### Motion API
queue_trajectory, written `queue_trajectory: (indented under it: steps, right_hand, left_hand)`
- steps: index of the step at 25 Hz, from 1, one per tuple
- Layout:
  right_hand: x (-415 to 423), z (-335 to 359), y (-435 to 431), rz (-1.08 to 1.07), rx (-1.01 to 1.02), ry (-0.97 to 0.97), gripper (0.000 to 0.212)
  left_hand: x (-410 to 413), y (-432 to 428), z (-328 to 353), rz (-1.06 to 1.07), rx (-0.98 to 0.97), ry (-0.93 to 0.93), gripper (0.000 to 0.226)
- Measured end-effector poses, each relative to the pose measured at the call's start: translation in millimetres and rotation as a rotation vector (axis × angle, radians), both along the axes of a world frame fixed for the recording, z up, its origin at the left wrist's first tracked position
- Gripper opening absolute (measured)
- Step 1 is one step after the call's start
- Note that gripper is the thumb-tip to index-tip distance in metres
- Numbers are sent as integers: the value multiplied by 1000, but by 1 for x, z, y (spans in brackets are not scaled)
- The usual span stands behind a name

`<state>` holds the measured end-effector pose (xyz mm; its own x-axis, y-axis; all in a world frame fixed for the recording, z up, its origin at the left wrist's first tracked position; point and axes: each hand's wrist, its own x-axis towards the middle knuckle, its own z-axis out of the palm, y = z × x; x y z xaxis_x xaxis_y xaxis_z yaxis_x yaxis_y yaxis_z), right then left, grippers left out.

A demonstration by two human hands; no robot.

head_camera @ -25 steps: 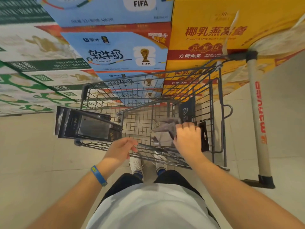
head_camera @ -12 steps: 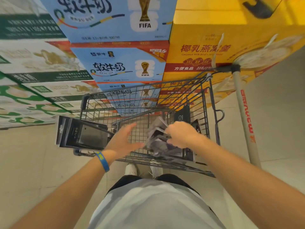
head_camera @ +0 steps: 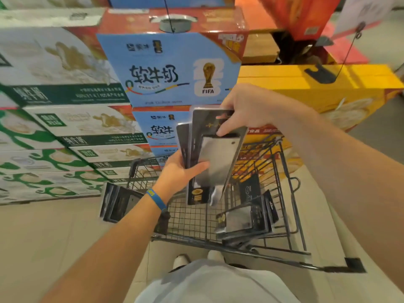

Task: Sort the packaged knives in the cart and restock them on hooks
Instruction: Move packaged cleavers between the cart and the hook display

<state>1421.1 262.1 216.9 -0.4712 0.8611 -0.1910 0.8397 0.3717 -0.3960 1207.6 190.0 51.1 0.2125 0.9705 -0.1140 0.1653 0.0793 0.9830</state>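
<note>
A stack of packaged knives, dark cards with a cleaver blade under clear plastic, is held upright above the wire cart. My right hand grips the stack's top edge, thumb across the front card. My left hand holds the stack's lower left side, thumb on the blade window. More packaged knives lie in the cart's right part. Another bundle of knife packs hangs on the cart's outer left side.
Stacked milk cartons and green-and-white boxes stand just beyond the cart. Yellow boxes are at the right. Pale tiled floor lies to the left. My shoes show under the cart's near rail.
The right hand lifted a stack of knife packs out of the cart, up to chest height. The left hand moved from the cart rail to the stack's lower side.
</note>
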Motion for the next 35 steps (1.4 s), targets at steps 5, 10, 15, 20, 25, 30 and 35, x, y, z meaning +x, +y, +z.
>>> queue_trajectory:
  steps: [5, 10, 15, 20, 25, 30, 35]
  right_hand:
    - [-7, -57, -22, -611, -137, 992, 57]
    - [-81, -154, -91, -595, -438, 1119, 53]
    - [-72, -158, -79, -589, -585, 1224, 58]
    - [-58, -174, -97, -715, -501, 1142, 59]
    - [-42, -192, -136, -1111, -266, 1008, 31]
    - [7, -189, -206, -1292, -161, 944, 39]
    - [66, -182, -310, -1589, 13, 925, 74]
  left_hand:
    - [-12, 9, 23, 321, 68, -61, 36]
    - [-39, 3, 31, 396, -228, -374, 63]
    - [-59, -27, 13, 228, -460, -462, 55]
    - [-69, -38, -4, 493, -221, -138, 55]
    - [-72, -29, -11, 459, -94, 37, 75]
    - [-30, -25, -34, 295, -50, 90, 39]
    - [65, -55, -40, 92, -78, 102, 51]
